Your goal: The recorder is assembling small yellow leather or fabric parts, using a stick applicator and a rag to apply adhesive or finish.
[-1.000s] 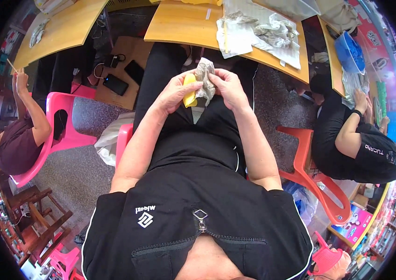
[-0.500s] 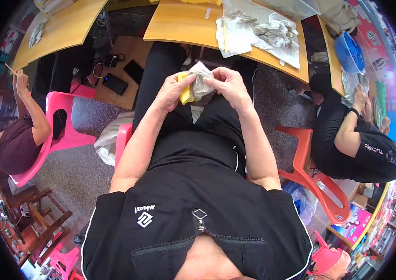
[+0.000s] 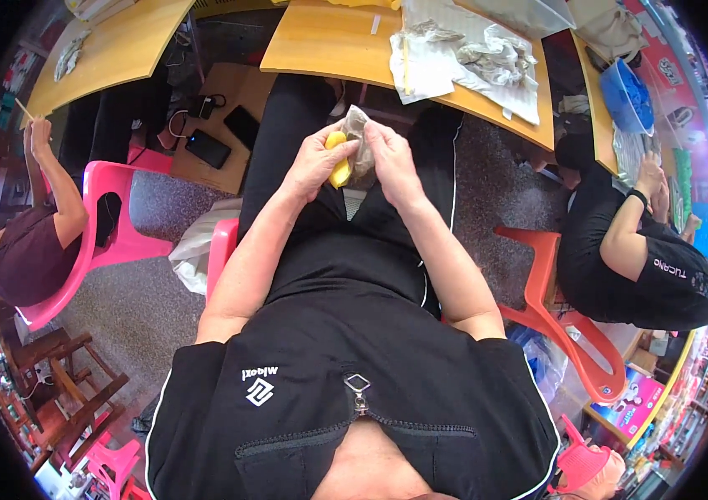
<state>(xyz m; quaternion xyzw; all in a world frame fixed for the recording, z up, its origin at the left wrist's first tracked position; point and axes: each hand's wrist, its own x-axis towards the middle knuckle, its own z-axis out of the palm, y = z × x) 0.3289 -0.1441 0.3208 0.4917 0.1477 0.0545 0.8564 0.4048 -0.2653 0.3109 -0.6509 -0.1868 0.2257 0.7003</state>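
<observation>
Above my lap, my left hand point(image 3: 317, 167) is closed around a smooth yellow bundle point(image 3: 338, 160), whose kind I cannot make out. Its fingers also reach the edge of a thin, crumpled grey-white cloth point(image 3: 360, 154). My right hand point(image 3: 393, 167) pinches the same cloth from the other side, thumb uppermost. The cloth rises to a pointed tip between both hands and hangs down a little below them. Part of it is hidden behind my fingers.
Ahead stands a wooden table point(image 3: 321, 46) with a white sheet and crumpled grey cloths point(image 3: 496, 62). People sit at both sides, on a pink chair point(image 3: 112, 217) and near an orange chair point(image 3: 533, 267). A blue basin point(image 3: 626, 96) stands at right; phones point(image 3: 207, 148) lie on cardboard at left.
My right hand has moved slightly left and down. The grey-white cloth, bunched and wider before, is now narrower and drawn upright between my hands. The yellow bundle shows more rounded.
</observation>
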